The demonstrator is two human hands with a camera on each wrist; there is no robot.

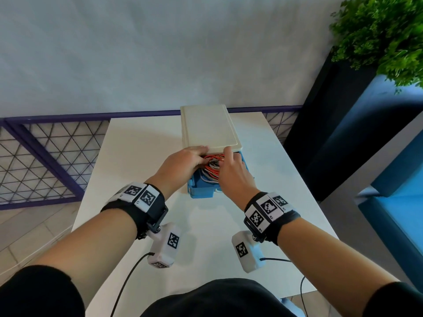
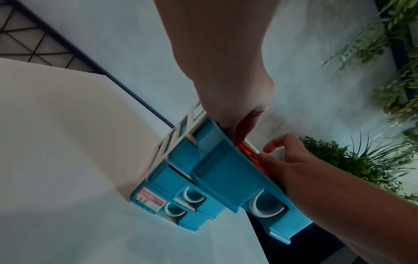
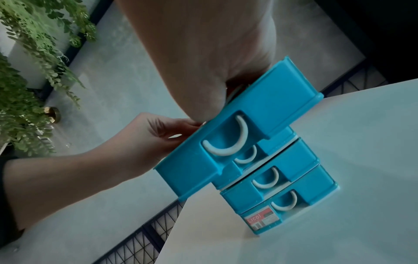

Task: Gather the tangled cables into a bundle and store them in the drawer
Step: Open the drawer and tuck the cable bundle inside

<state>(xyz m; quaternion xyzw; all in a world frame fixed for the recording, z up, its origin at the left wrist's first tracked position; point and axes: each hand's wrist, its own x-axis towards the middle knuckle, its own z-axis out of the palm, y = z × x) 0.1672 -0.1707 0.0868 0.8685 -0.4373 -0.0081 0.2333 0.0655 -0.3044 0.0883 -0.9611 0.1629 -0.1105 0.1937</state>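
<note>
Cables (image 1: 211,164), light, springy and soft, sit coiled in the open top drawer (image 1: 201,191), my left hand (image 1: 183,163) and right hand (image 1: 233,173) curled over them, pressing loops down.

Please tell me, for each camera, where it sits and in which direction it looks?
Head: above, looking down at the table; both hands, forearms, wristbands show.
Left wrist: below the left hand, looking along it at the drawer.
Right wrist: below the right hand, looking along it.
Both wrist views share the open drawer and the opposite hand.
</note>
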